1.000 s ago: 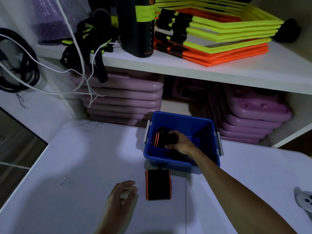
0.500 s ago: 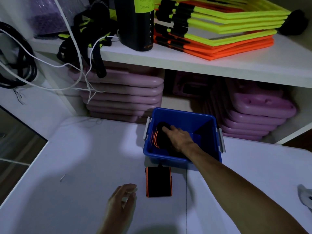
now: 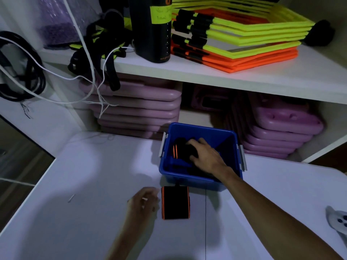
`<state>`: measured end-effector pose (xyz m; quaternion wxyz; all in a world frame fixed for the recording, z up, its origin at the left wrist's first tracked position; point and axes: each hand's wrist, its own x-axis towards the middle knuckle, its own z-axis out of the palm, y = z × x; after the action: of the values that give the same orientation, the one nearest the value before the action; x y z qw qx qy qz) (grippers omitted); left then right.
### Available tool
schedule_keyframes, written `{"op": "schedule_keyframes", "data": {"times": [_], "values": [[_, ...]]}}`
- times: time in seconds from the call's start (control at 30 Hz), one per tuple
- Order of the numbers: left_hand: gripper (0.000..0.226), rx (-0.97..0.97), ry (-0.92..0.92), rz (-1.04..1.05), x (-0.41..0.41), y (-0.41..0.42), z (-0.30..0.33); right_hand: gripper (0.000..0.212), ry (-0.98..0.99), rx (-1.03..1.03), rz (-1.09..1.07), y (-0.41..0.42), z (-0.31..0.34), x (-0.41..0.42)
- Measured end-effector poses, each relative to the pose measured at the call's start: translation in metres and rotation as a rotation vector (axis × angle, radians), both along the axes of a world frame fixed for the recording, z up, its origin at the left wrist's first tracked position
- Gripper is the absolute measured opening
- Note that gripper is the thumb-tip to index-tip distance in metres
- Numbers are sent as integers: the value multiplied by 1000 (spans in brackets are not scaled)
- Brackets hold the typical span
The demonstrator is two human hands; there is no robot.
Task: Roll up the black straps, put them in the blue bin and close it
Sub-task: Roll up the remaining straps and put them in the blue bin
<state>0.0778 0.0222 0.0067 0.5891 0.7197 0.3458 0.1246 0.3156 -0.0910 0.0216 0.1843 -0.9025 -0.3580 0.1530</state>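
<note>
The blue bin [image 3: 203, 130] stands open at the back of the white table [image 3: 84, 184], with grey latches on both sides. My right hand [image 3: 205, 155] reaches down into it, fingers and thumb curled around a rolled black strap [image 3: 177, 150] with orange stripes. A second rolled black strap [image 3: 175, 202] with orange edges lies on the table just in front of the bin. My left hand [image 3: 142, 203] hovers by this roll's left side, blurred, fingers loosely apart and holding nothing. The bin's lid is not in sight.
A shelf above holds yellow and orange hexagon frames [image 3: 234, 40], a black bottle [image 3: 152, 29] and tangled black straps [image 3: 105, 53] with white cables [image 3: 90, 87] hanging down. Purple boards [image 3: 139, 109] are stacked behind the bin. A white controller [image 3: 338, 222] lies at the right edge.
My right hand has lowered the strap deeper into the bin. My left hand has slid right, up beside the roll on the table.
</note>
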Motion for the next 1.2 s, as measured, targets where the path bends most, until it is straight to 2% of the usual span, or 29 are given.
{"op": "schedule_keyframes", "data": {"times": [0.13, 0.2, 0.27, 0.37, 0.43, 0.47, 0.6, 0.7, 0.8, 0.9, 0.97, 1.03, 1.1, 1.2], "values": [[34, -313, 38, 25, 18, 0, 29, 42, 35, 276, -71, -11, 25, -27], [51, -468, 60, -36, 20, -1, 41, 44, 25, 368, -85, -16, 37, -50], [67, -715, 61, -127, 21, -1, 49, 50, -35, 429, -64, -22, 44, -77], [81, -1106, -59, -108, 17, -2, 59, 58, -162, 468, 14, -31, 44, -124], [77, -1215, -208, -127, 10, -2, 62, 52, -115, 535, 55, -39, 40, -153], [72, -1205, -257, -155, 6, -2, 64, 49, -83, 577, 77, -43, 36, -165], [42, -871, -241, -139, -19, -6, 52, 64, 35, 678, 77, -52, 17, -205], [29, -570, -239, -55, -45, -6, 20, 62, 157, 656, 82, -51, -5, -228], [25, -302, -76, 9, -73, 3, -23, 56, 273, 573, 95, -50, -39, -251], [24, -100, 108, -60, -96, 14, -62, 47, 465, 479, 76, -51, -69, -273], [19, 21, 174, -118, -108, 27, -91, 44, 514, 455, 65, -50, -78, -282], [13, 110, 197, -141, -111, 36, -100, 45, 490, 421, 77, -50, -84, -284], [24, 204, 204, -147, -110, 36, -78, 46, 475, 367, 100, -50, -87, -282], [28, 395, 101, -247, -109, 25, -43, 36, 454, 369, 77, -50, -85, -278]]}}
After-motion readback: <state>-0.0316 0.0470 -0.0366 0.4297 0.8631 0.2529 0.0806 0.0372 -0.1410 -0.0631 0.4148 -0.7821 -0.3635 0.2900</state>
